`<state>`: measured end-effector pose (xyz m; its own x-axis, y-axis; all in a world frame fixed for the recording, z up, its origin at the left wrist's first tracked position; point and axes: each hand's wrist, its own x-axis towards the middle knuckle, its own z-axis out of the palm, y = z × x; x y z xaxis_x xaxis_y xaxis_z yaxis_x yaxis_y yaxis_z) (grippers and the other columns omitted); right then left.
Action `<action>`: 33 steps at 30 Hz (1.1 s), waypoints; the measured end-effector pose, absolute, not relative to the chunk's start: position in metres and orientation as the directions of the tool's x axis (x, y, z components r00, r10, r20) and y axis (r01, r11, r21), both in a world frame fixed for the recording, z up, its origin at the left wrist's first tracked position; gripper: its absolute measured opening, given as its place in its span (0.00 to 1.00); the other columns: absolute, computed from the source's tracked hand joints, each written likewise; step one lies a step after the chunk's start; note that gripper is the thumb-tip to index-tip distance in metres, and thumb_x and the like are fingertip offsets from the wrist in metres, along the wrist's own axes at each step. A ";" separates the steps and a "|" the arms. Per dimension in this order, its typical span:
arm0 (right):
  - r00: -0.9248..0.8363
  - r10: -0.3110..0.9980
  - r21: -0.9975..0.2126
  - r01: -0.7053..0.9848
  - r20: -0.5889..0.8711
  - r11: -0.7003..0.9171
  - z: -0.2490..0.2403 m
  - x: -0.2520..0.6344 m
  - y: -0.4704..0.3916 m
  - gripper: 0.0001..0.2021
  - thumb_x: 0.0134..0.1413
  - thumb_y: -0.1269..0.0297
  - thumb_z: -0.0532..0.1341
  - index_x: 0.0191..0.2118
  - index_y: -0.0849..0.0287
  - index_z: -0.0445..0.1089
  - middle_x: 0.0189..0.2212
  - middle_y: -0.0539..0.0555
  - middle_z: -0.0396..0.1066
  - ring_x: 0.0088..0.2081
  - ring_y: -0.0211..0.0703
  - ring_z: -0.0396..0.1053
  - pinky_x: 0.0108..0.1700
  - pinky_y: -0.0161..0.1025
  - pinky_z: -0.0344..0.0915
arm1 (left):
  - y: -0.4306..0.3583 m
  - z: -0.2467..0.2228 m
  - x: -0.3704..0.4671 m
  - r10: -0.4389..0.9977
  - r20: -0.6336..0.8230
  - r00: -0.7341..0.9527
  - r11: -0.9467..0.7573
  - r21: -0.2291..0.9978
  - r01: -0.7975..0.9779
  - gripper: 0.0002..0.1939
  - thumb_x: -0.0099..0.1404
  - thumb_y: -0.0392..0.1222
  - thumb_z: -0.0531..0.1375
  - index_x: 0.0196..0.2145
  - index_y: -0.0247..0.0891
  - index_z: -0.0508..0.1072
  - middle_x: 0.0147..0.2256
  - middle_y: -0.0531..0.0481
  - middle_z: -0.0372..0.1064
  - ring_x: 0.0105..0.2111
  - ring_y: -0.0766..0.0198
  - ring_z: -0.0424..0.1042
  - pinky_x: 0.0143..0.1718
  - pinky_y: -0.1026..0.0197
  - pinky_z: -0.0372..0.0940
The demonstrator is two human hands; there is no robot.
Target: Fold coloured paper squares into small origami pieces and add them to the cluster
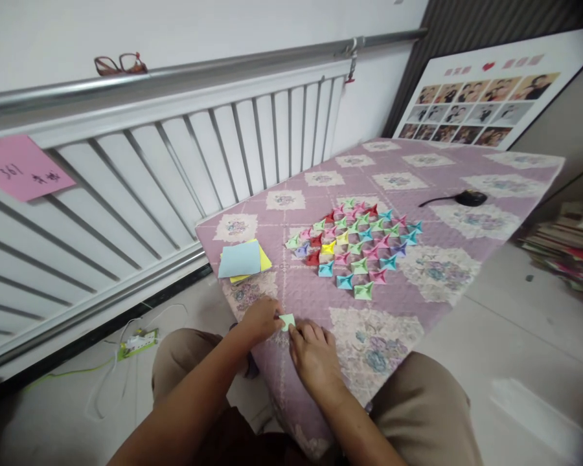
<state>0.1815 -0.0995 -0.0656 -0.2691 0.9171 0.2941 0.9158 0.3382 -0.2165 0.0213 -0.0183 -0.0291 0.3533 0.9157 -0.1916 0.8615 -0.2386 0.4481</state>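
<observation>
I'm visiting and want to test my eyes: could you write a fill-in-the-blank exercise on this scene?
The left hand and right hand touch a small paper coloured ____.
Under the blue sheet, the stack shows ____ paper.
In view, the folded pieces lie to the ____ of the stack.
The note on the radiator is ____.

Missing words: green; yellow; right; pink.

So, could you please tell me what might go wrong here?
The small green paper, between left hand and right hand, may crease unevenly. The blue sheet lies near the edge of the table; a nudge could push it off. The folded pieces sit close together; one bump might disturb several.
</observation>
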 end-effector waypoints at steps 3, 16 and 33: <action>-0.266 0.919 -0.225 0.915 0.292 0.336 -0.066 0.181 -0.100 0.14 0.59 0.66 0.57 0.51 0.55 0.69 0.44 0.57 0.70 0.49 0.51 0.62 0.50 0.50 0.54 | -0.015 -0.029 0.022 0.903 -0.208 0.377 -0.248 0.463 0.851 0.07 0.56 0.41 0.61 0.33 0.37 0.73 0.33 0.50 0.70 0.36 0.61 0.68 0.39 0.62 0.61; -0.233 0.915 -0.412 0.837 0.329 0.361 -0.055 0.189 -0.101 0.15 0.55 0.70 0.58 0.48 0.54 0.70 0.42 0.55 0.70 0.45 0.48 0.65 0.47 0.47 0.57 | -0.027 -0.034 0.028 0.935 -0.174 0.310 -0.161 0.570 0.805 0.09 0.52 0.36 0.61 0.34 0.37 0.68 0.30 0.52 0.68 0.30 0.63 0.67 0.31 0.63 0.58; -0.150 0.949 -0.893 0.324 0.276 0.311 -0.049 0.226 -0.099 0.09 0.60 0.62 0.53 0.36 0.56 0.70 0.32 0.51 0.73 0.35 0.41 0.71 0.38 0.36 0.67 | -0.080 -0.030 0.065 0.958 0.016 0.287 -0.187 0.791 0.582 0.08 0.57 0.30 0.58 0.35 0.38 0.66 0.32 0.53 0.68 0.34 0.65 0.67 0.37 0.63 0.62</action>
<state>0.2261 -0.0995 -0.0486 -0.1500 0.9492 0.2765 0.3237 0.3114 -0.8935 0.0649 -0.0800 -0.0304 0.2865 0.9579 0.0163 0.5817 -0.1875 0.7915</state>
